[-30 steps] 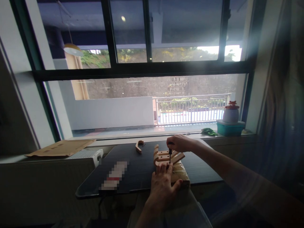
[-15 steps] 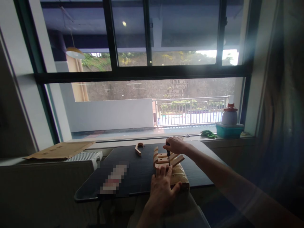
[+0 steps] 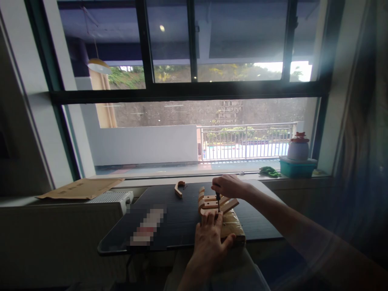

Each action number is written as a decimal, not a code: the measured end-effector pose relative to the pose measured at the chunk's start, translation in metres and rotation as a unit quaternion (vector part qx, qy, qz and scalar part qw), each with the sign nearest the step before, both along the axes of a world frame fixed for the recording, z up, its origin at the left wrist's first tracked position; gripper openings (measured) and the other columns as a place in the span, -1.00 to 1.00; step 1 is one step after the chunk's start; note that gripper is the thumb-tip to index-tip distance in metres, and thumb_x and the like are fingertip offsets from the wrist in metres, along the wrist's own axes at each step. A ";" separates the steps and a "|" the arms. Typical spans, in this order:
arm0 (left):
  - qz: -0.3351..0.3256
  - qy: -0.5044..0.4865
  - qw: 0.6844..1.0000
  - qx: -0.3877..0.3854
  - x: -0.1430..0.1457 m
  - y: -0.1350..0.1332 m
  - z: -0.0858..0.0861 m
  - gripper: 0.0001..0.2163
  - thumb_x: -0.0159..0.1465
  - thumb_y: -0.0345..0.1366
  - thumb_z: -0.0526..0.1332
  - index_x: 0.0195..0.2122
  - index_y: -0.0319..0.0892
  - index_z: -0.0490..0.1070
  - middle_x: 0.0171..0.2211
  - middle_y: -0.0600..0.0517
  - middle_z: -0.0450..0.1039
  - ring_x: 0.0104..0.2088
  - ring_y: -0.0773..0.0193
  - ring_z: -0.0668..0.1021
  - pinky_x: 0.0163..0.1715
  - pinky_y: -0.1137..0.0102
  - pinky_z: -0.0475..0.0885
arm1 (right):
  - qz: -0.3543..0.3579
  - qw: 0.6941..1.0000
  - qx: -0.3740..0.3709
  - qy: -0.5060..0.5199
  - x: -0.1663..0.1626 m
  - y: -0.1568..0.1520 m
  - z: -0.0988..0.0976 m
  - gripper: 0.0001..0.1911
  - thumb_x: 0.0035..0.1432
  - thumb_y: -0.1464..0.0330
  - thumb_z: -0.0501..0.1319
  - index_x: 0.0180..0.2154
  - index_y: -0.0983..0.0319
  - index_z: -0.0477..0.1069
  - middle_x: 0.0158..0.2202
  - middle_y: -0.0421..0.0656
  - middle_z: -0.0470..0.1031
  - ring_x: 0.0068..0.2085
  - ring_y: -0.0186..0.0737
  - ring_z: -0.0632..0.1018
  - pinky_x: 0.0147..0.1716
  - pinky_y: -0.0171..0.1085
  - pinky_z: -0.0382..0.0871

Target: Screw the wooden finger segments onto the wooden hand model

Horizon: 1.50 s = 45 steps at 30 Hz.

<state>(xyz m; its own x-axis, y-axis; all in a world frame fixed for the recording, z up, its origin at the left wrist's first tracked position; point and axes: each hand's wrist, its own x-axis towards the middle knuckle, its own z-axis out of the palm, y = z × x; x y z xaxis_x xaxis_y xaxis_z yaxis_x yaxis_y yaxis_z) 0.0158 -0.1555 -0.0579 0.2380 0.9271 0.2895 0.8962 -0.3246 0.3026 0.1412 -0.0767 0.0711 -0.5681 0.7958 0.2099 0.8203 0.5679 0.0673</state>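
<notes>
My right hand (image 3: 228, 186) is closed around the handle of a screwdriver (image 3: 218, 197). Its shaft points straight down, and the tip meets a wooden piece just beyond my left fingertips. My left hand (image 3: 209, 234) holds the near part of a light wooden hook rack (image 3: 209, 198), fingers over the wood and thumb out to the right. Curved ends of the rack rise on its left, and holes show in its bars. Beneath it lies a block-like package (image 3: 233, 226) in shiny tan wrapping. The screw under the tip is too small to make out.
A loose curved wooden hook (image 3: 178, 189) lies farther back on the dark table (image 3: 178, 222), with a blurred-out flat item (image 3: 147, 227) nearer the left. A radiator (image 3: 112, 199) bears a brown envelope (image 3: 80, 188). On the sill are a green cloth (image 3: 269, 171) and a teal box (image 3: 297, 167).
The whole view has shifted slightly, so everything appears a little farther right. My right hand has turned a little on the screwdriver handle; my left hand keeps its place on the wood.
</notes>
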 end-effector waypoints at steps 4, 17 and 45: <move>-0.004 0.006 1.000 0.003 0.000 0.000 -0.001 -0.36 0.21 0.10 -0.05 0.27 -0.09 0.08 0.23 -0.02 0.10 0.24 0.02 0.08 0.11 0.24 0.13 | -0.022 1.000 0.012 -0.006 -0.005 0.001 -0.006 -0.67 0.30 0.19 0.01 -0.18 0.28 0.42 -0.28 -0.11 0.50 -0.26 -0.22 0.51 -0.26 -0.20 0.35; 0.001 0.000 1.000 0.001 0.001 -0.002 0.003 -0.36 0.20 0.09 -0.02 0.26 -0.10 0.09 0.23 -0.03 0.10 0.24 0.02 0.10 0.12 0.26 0.12 | -0.050 0.998 0.023 -0.035 -0.005 0.007 -0.004 -0.70 0.26 0.20 0.08 -0.18 0.29 0.40 -0.26 -0.15 0.47 -0.31 -0.30 0.50 -0.29 -0.20 0.41; -0.007 0.001 1.000 0.019 0.000 0.001 -0.002 -0.37 0.20 0.10 -0.02 0.24 -0.11 0.13 0.21 -0.05 0.14 0.22 0.03 0.12 0.08 0.25 0.15 | -0.082 0.995 0.047 -0.028 -0.005 0.008 -0.011 -0.70 0.26 0.21 0.09 -0.14 0.29 0.39 -0.21 -0.13 0.47 -0.27 -0.27 0.50 -0.26 -0.17 0.41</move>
<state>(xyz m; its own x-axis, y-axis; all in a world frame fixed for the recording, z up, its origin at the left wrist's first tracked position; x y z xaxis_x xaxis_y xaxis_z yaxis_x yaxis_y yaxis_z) 0.0153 -0.1546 -0.0602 0.2516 0.9120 0.3241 0.8916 -0.3486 0.2889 0.1366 -0.0685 0.0600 -0.4452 0.8572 0.2588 0.8949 0.4157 0.1623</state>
